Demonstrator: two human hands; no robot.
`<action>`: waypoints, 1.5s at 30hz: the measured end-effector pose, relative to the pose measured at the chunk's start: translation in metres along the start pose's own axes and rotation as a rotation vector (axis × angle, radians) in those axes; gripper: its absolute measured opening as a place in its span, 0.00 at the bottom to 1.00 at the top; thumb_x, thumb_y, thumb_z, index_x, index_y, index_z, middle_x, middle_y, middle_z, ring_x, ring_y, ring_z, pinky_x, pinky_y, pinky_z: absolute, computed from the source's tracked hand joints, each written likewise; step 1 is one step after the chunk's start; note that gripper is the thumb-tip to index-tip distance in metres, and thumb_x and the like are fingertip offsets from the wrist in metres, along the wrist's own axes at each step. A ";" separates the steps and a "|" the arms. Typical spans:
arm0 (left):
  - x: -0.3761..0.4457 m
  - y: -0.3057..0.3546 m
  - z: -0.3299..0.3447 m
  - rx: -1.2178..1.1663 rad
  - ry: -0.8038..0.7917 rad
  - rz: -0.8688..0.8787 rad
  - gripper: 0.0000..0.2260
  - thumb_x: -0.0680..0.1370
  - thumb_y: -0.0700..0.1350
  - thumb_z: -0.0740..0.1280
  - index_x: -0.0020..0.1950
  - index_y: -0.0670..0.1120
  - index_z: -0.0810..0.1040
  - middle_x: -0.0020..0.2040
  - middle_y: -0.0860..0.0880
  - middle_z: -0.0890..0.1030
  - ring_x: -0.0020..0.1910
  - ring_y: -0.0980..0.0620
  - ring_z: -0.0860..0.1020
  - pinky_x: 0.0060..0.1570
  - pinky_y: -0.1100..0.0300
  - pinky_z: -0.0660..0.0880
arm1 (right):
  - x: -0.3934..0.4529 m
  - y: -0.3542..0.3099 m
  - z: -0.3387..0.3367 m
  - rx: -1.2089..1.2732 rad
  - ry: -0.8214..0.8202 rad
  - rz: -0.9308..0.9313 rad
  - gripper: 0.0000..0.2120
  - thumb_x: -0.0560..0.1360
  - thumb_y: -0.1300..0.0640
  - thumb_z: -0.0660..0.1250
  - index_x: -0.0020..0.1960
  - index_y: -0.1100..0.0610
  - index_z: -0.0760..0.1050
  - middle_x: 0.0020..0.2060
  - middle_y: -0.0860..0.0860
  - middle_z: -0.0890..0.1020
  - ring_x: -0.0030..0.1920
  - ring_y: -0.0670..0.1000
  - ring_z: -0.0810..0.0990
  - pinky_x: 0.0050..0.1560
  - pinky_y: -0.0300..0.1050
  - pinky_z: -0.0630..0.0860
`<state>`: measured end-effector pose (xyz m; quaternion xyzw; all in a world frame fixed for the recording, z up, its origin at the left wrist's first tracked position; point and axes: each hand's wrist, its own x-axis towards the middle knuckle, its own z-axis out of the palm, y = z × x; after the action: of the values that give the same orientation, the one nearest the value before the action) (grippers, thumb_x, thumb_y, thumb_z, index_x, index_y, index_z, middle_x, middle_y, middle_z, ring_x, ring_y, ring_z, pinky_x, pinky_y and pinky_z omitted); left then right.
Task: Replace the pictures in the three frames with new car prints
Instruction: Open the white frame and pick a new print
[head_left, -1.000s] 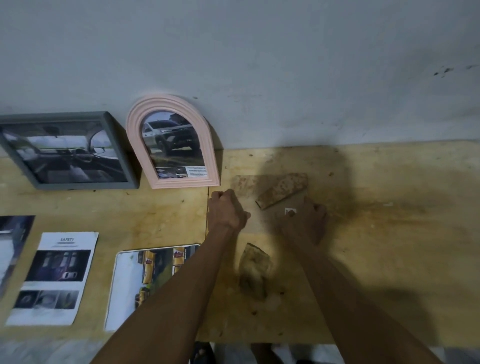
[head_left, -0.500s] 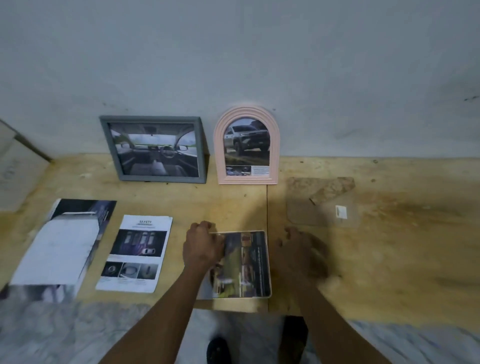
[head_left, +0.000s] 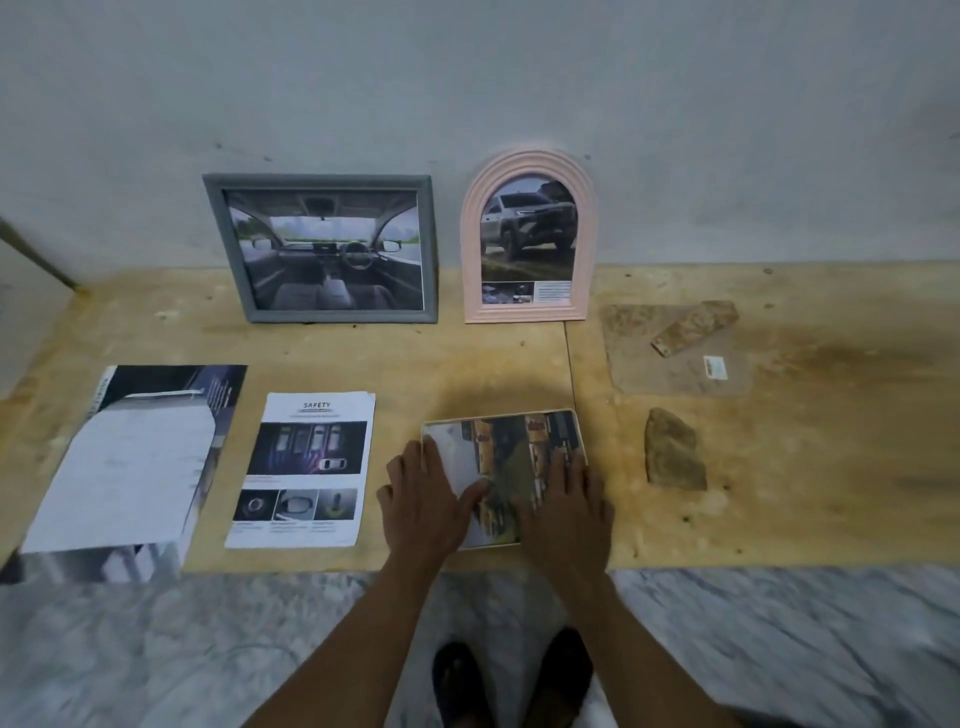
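Fingers (head_left: 563, 467) seemingly flat on print (head_left: 501, 452)

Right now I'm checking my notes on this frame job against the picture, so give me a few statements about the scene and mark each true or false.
1. Both hands, the left hand and the right hand, lie flat on the yellow car print. True.
2. The pink arched frame lies face down on the board. False: it stands upright against the wall, showing a car on a road.
3. The grey frame stands to the left of the pink one. True.
4. The SAFETY sheet sits inside the grey frame. False: it lies loose on the wooden board.
5. The glass pane lies flat at the right. True.
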<state>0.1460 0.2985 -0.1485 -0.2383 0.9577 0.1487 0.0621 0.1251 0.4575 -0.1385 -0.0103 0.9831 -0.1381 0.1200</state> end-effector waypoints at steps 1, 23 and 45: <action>0.000 0.000 0.002 0.003 0.011 -0.002 0.42 0.74 0.74 0.55 0.77 0.45 0.59 0.73 0.46 0.64 0.69 0.43 0.64 0.59 0.45 0.69 | 0.000 0.000 0.004 -0.021 0.004 0.006 0.37 0.78 0.37 0.57 0.79 0.55 0.51 0.78 0.55 0.54 0.76 0.59 0.53 0.70 0.59 0.59; -0.003 0.020 -0.001 -0.672 0.183 -0.187 0.27 0.70 0.48 0.77 0.65 0.51 0.70 0.55 0.47 0.79 0.55 0.43 0.77 0.53 0.48 0.73 | 0.001 0.004 0.024 0.101 0.111 0.015 0.35 0.73 0.42 0.68 0.75 0.54 0.62 0.76 0.54 0.62 0.74 0.57 0.60 0.65 0.61 0.62; 0.031 -0.006 -0.007 -0.525 0.087 -0.183 0.07 0.81 0.45 0.66 0.48 0.41 0.77 0.44 0.42 0.81 0.45 0.40 0.79 0.40 0.56 0.66 | 0.015 0.010 0.003 0.230 0.039 0.046 0.29 0.76 0.47 0.67 0.73 0.53 0.63 0.73 0.48 0.62 0.70 0.54 0.58 0.63 0.58 0.68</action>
<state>0.1219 0.2777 -0.1497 -0.3377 0.8628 0.3749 -0.0298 0.1111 0.4656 -0.1473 0.0289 0.9628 -0.2474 0.1044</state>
